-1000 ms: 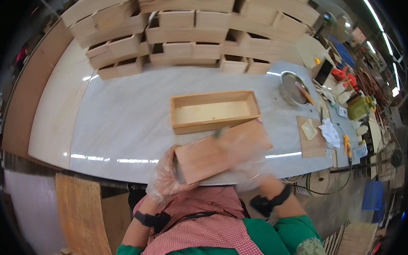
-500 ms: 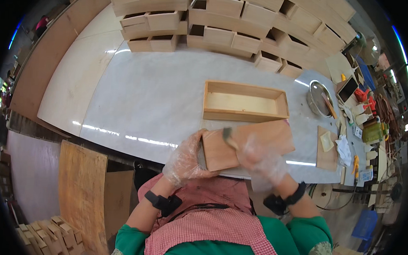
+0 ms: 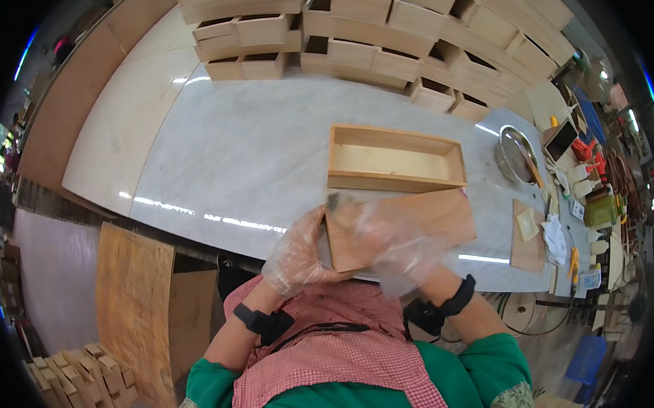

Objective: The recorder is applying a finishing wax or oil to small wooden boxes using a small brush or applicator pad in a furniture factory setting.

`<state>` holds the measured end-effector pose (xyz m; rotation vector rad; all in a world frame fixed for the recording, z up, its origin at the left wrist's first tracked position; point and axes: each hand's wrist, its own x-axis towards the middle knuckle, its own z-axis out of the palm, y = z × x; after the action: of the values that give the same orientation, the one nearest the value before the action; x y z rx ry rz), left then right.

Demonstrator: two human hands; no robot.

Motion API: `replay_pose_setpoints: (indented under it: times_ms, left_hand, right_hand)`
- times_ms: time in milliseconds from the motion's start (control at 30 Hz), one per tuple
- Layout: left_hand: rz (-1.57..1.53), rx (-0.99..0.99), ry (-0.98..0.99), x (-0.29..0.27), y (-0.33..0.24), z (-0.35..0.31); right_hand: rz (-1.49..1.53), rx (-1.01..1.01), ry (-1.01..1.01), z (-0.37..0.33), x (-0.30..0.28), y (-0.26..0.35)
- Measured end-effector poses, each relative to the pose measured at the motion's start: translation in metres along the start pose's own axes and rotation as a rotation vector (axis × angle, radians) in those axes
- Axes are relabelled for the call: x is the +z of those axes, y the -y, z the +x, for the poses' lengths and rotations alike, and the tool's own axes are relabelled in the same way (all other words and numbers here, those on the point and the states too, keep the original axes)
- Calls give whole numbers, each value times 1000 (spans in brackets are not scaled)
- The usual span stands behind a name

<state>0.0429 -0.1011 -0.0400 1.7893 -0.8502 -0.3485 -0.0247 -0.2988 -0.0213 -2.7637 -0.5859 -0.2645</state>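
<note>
A long wooden box [image 3: 447, 218] lies slanted near the table's front edge, its flat, wet-looking face up. My left hand [image 3: 294, 255], in a clear plastic glove, grips its left end. My right hand [image 3: 398, 240], gloved the same way and smeared by motion, is closed round the handle of a brush [image 3: 344, 207]. The dark bristles are over the far left corner of that face; whether they touch it is too blurred to tell. Just beyond lies an open wooden tray-like box [image 3: 397, 184], its hollow side up.
Stacks of pale wooden drawer boxes [image 3: 359, 54] line the table's far side. At the right stand a metal bowl [image 3: 503, 157] with a brush [image 3: 537, 174] in it, a white cloth [image 3: 555, 239] and a phone-like dark screen [image 3: 561, 140]. A brown board [image 3: 129, 297] leans at the left.
My right hand and the brush have moved left along the upper face, from its middle to the far left corner. My left hand keeps its grip on the box's end.
</note>
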Motion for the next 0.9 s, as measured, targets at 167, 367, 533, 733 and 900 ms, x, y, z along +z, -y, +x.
replay_pose_setpoints:
  times_ms: [167, 367, 533, 733, 900]
  left_hand:
    - [-65, -37, -28, 5, 27, -7]
    - [56, -110, 66, 1, 11, -1]
    - [60, -106, 29, 8, 6, 0]
    - [36, -86, -10, 11, 34, -11]
    - [25, -60, -8, 11, 33, -10]
  right_hand:
    - [-160, -25, 32, -27, -12, 43]
    - [-785, 607, 126, -122, -45, -20]
    - [-519, 119, -25, -83, -39, 20]
    - [-302, 363, 280, -77, -18, -12]
    - [-339, 831, 180, -84, -74, -67]
